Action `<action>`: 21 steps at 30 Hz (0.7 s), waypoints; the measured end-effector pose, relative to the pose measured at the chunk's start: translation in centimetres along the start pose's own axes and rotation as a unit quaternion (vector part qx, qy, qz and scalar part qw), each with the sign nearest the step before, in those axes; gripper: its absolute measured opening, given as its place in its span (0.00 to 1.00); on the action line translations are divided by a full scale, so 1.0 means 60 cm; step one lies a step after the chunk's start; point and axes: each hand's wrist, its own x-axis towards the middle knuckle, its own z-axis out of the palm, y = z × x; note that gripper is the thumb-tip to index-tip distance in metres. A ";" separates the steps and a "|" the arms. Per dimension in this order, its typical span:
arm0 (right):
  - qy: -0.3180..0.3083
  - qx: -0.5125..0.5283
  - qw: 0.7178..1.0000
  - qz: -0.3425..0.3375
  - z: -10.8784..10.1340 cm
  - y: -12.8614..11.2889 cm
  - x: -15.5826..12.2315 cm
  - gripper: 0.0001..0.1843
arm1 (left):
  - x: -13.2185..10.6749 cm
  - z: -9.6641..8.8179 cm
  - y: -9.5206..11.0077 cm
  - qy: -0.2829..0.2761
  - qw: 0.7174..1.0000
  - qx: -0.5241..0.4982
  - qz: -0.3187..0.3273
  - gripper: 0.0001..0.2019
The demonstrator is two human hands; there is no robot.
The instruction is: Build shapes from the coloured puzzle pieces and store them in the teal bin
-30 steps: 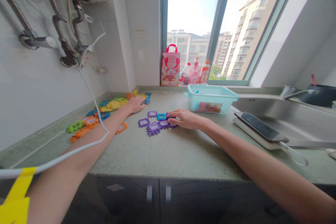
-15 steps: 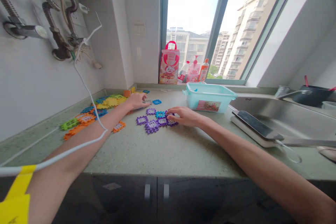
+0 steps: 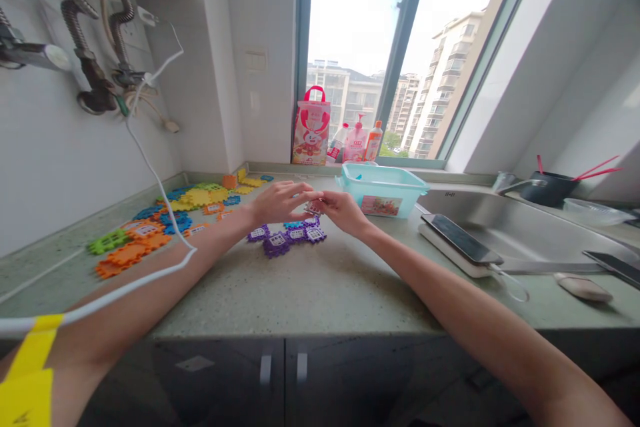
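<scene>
While half a second ago the hands worked apart, the left hand [image 3: 281,201] and right hand [image 3: 347,211] now meet fingertip to fingertip, both pinching a small piece [image 3: 314,207] raised above the countertop [image 3: 300,297], toward its back edge; its exact colour is too blurred to tell. Earlier the left had a pale piece farther left, and the right rested on the right end of the purple pieces [image 3: 277,244]; that end now lies uncovered. A blue piece that showed beside the left fingers is out of sight, the left hand now covering that spot. Beneath the hands, a cyan piece [image 3: 293,223] shows partly, against the purple ones. The heap of coloured pieces [image 3: 200,198] remains toward the countertop's back left corner, and the teal tub [image 3: 413,203] stays near the back edge, just left of the sink [image 3: 500,223].
</scene>
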 end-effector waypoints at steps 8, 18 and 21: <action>0.203 -0.350 0.912 -0.066 -0.151 -0.020 0.005 0.19 | -0.050 0.023 -0.077 -0.117 0.979 0.017 -0.165 0.23; 0.171 -0.445 0.876 -0.070 -0.203 -0.003 -0.003 0.26 | -0.077 0.071 -0.109 -0.210 0.956 0.024 -0.202 0.25; 0.059 -0.368 0.919 -0.132 -0.155 -0.021 -0.001 0.24 | -0.078 0.070 -0.107 -0.210 0.948 0.068 -0.231 0.21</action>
